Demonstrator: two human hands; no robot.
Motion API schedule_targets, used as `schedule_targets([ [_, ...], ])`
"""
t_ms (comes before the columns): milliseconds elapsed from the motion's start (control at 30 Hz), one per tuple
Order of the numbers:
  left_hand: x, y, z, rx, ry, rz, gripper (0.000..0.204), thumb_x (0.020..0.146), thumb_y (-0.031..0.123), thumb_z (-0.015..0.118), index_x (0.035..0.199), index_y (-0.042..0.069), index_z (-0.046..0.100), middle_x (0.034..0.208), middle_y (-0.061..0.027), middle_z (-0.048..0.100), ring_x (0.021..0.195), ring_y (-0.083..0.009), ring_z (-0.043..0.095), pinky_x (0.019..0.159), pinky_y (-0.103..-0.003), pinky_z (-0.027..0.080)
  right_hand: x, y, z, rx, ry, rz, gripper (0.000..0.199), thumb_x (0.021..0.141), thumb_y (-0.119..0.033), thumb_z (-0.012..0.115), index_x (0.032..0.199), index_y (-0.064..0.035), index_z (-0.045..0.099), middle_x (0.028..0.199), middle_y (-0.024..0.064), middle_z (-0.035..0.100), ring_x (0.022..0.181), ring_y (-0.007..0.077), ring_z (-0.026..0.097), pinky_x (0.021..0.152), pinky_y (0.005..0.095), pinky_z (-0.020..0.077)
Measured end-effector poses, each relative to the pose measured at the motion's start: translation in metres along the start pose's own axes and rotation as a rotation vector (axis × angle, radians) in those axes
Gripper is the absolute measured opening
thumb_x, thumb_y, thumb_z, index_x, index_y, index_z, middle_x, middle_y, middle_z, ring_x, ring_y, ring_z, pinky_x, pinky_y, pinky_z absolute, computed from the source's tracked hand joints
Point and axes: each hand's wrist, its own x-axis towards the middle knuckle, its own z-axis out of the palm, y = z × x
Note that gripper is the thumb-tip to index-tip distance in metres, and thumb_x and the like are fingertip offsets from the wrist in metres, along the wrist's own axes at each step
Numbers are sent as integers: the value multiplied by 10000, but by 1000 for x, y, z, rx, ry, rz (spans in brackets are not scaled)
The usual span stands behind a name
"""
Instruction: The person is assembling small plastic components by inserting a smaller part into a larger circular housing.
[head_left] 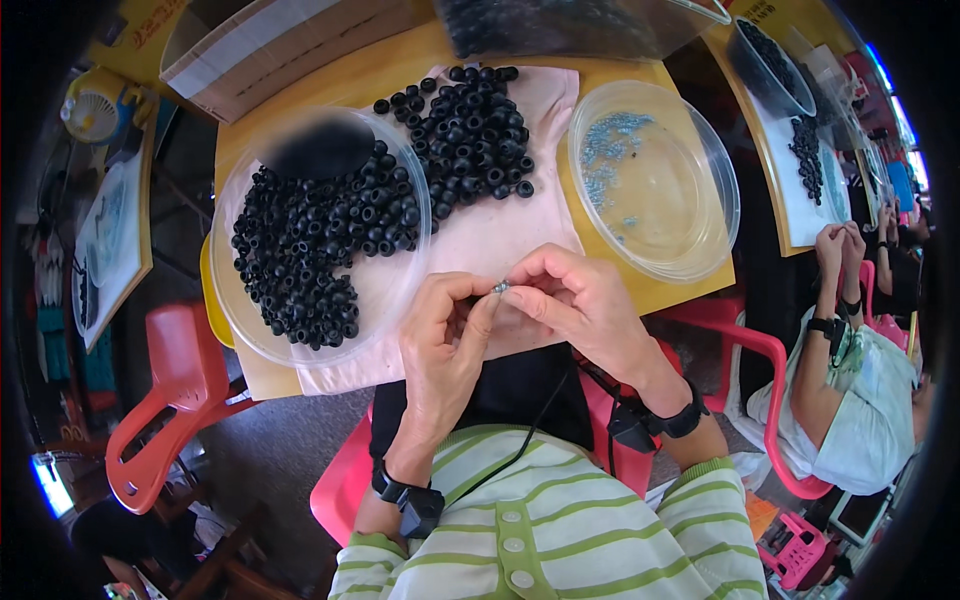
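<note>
- Chair [165,390], red plastic, to the left of and below the pink cloth, off the table.
- Bowl [245,330], clear plastic, lying on the left part of the pink cloth [480,235]; holds a heap of small black rubber rings [320,240].
- Loose pile of black rings [470,130], directly on the cloth's upper part, just right of the bowl's rim.
- Left hand [445,345], at the cloth's near edge; fingers curled, thumb and forefinger pinching toward the small metal part [501,287].
- Small metal part, silvery, held between the fingertips of both hands above the cloth's lower middle.
- Right hand [585,305], touching the left at the fingertips; thumb and forefinger closed on the metal part, other fingers folded.
- Second clear bowl [700,230], just right of the cloth, on the wooden table [390,70]; a scatter of small silvery pieces [612,135] in its far side.
- Another person [850,370], well right of the cloth, seated at a neighbouring table.
</note>
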Motion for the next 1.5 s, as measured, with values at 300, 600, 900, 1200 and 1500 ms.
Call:
schedule_targets([
  [300,1,2,1,65,6,100,112,876,-7,701,983,5,669,924,-57,617,696,-91,555,587,-220,444,2,0,-4,45,-16,53,127,953,-118,654,951,9,644,772,-22,615,703,23,539,605,205,470],
  [600,2,4,3,123,17,52,107,890,19,695,988,-13,665,906,-67,633,673,-93,560,575,-218,447,1,19,1,-353,154,-352,132,857,-18,681,985,-20,653,818,86,640,713,181,633,637,300,503],
  [900,1,1,6,32,54,57,124,858,-15,714,976,11,685,903,-27,616,635,-59,482,542,-200,396,-1,6,1,-573,292,-394,145,828,-5,692,958,-39,636,844,101,608,726,266,625,634,340,500],
  [1200,1,7,1,124,12,173,133,856,-31,715,979,8,684,917,-39,608,684,-67,521,566,-206,419,-3,6,4,-308,124,-330,100,890,-71,686,931,-11,618,799,83,589,662,189,587,588,296,471],
  [1500,1,2,-1,155,-24,165,101,891,5,688,985,-5,653,901,-77,607,715,-136,568,615,-250,458,-3,17,5,-169,101,-289,91,920,-88,663,923,-12,613,775,64,563,641,153,540,580,283,448],
])
